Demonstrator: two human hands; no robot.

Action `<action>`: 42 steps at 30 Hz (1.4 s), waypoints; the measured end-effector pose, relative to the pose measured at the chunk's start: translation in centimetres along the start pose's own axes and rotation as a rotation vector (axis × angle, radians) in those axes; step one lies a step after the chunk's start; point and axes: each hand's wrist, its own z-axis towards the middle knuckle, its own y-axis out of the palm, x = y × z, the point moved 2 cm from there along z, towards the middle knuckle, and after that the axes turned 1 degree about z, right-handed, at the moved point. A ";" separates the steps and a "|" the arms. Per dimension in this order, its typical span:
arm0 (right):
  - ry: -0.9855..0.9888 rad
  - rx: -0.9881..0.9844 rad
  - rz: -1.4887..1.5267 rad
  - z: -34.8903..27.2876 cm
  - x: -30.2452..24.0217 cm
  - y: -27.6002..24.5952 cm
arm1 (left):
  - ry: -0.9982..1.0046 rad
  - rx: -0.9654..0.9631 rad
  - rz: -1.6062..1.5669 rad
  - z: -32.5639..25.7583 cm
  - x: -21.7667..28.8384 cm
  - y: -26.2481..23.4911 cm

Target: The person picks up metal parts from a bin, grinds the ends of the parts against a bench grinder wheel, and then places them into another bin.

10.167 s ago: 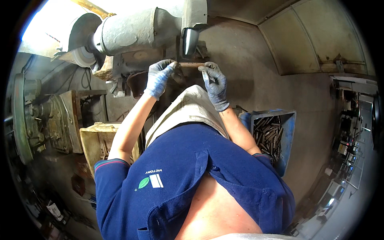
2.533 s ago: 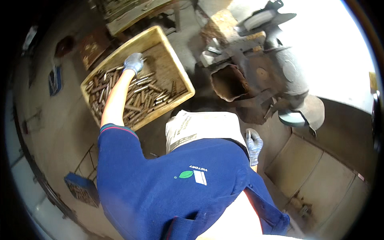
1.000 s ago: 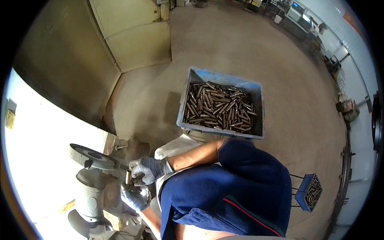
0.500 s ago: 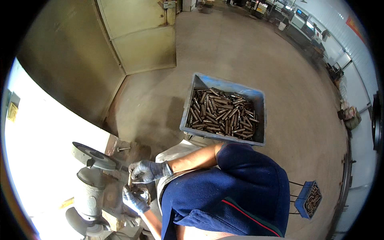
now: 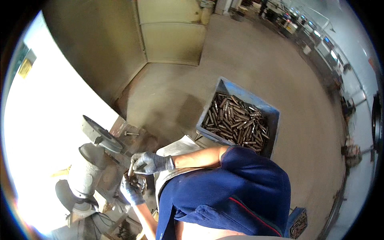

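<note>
In front of the bench grinder (image 5: 86,170), my two grey-gloved hands are close together. A short metal rod (image 5: 131,169) stands between them, nearly upright in the picture. My right hand (image 5: 150,163) pinches it near its upper part, fingers closed. Below, my left hand (image 5: 132,191) has its fingers curled round the rod's lower end, which they partly hide. The upper grinding wheel (image 5: 102,135) is beside the rod, apart from it. A blue bin (image 5: 250,94) full of similar dark metal rods (image 5: 236,120) stands beyond my right arm.
A smaller blue container (image 5: 295,220) of metal pieces is behind me at the lower right. A bolt-like piece (image 5: 131,133) lies by the grinder. A tall metal cabinet or door (image 5: 172,42) stands ahead. Machines (image 5: 326,50) line the far right wall.
The view has turned, so the bin and grinder appear shifted and tilted. Both hands still hold the rod between them, with the fingers only slightly changed.
</note>
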 end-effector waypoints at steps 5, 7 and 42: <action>0.127 0.011 0.156 0.4 -0.9 0.2 | 0.029 0.202 -0.049 0.5 -0.8 -0.4; 0.150 -0.007 0.158 0.4 -0.9 0.3 | 0.058 0.273 -0.051 0.4 -0.9 -0.3; -0.035 0.001 -0.004 1.3 0.6 -0.1 | 0.300 0.128 0.260 0.5 0.2 -2.9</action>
